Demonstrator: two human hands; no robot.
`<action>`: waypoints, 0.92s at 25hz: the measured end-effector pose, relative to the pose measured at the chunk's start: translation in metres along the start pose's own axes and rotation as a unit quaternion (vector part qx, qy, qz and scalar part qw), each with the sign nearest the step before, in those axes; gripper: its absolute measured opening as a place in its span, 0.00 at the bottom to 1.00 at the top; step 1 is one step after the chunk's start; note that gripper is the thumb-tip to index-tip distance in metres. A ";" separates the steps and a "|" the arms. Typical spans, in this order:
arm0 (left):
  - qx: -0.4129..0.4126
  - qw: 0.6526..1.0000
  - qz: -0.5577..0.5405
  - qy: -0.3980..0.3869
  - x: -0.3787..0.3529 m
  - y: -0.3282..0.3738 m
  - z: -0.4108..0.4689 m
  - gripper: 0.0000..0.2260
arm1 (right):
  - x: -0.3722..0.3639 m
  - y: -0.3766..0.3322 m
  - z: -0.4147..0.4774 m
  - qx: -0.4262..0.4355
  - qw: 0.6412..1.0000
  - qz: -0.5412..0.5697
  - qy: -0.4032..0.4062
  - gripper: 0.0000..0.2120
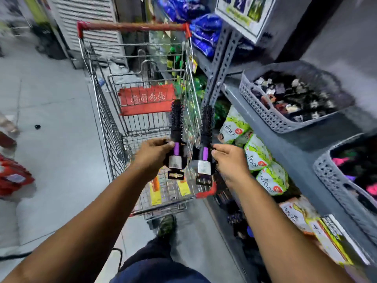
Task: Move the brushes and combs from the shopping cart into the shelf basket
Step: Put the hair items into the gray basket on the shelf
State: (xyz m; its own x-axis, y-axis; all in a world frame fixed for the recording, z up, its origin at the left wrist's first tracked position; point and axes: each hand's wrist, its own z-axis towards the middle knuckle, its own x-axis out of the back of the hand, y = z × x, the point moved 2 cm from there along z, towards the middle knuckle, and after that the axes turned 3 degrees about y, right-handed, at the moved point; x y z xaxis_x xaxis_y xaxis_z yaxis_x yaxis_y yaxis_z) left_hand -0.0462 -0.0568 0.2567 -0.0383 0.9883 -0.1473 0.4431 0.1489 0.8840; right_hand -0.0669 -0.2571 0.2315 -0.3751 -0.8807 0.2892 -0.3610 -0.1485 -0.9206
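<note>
Your left hand (155,153) and right hand (228,158) are each pinching a round brush's handle, left brush (176,127) and right brush (206,129), above the cart (106,123).

Green-and-white packets (257,155) beside the cart read partly "NTOOR"; other labels are illegible.

The shopping cart (106,111) is showing bare, shiny metal wire, with a red plastic handle bar (134,26) looking worn and dull. A red cloth-like flap (146,102) is hanging matt across its child seat. The two round brushes (176,127) (206,127) are showing black bristly barrels, glossy black and purple plastic handles and pale paper labels. The shelf baskets (271,117) (334,186) are looking like matt grey perforated plastic. The shelf upright (221,56) is looking like grey painted, punched metal. Green packets (259,154) are gleaming like glossy film
</note>
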 end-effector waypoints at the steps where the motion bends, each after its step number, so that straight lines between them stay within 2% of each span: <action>1: -0.006 1.000 0.001 -0.020 -0.013 0.007 -0.009 0.07 | 0.019 -0.004 -0.008 0.002 1.000 0.018 0.016 0.13; 4: -0.018 0.998 0.012 -0.063 -0.045 0.022 -0.028 0.04 | 0.064 -0.013 -0.028 0.020 0.998 0.032 0.054 0.13; 6: -0.029 0.992 0.031 -0.119 -0.076 0.029 -0.044 0.04 | 0.101 -0.018 -0.045 0.029 0.995 0.049 0.086 0.12; 12: -0.029 0.965 0.059 -0.254 -0.166 0.033 -0.078 0.08 | 0.206 -0.012 -0.091 0.024 0.976 0.098 0.192 0.11; 16: -0.018 0.948 0.069 -0.311 -0.238 0.035 -0.091 0.22 | 0.271 -0.006 -0.108 0.021 0.956 0.090 0.279 0.13; 17: -0.014 0.941 0.081 -0.327 -0.257 0.036 -0.093 0.20 | 0.285 -0.005 -0.111 0.020 0.951 0.086 0.298 0.13; 20: -0.009 0.926 0.115 -0.358 -0.311 0.038 -0.093 0.06 | 0.319 -0.005 -0.114 0.012 0.938 0.062 0.341 0.14; 23: -0.006 0.908 0.154 -0.391 -0.372 0.033 -0.083 0.06 | 0.353 -0.009 -0.109 -0.004 0.916 0.035 0.399 0.13</action>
State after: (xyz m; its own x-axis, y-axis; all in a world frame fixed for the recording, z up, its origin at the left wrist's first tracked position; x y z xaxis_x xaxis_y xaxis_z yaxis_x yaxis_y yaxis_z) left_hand -0.0911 -0.4172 0.3775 0.7343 0.6600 -0.1589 0.3160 -0.1252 0.9405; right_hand -0.2888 -0.5178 0.3702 -0.9011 -0.2790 0.3318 -0.3170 -0.0981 -0.9433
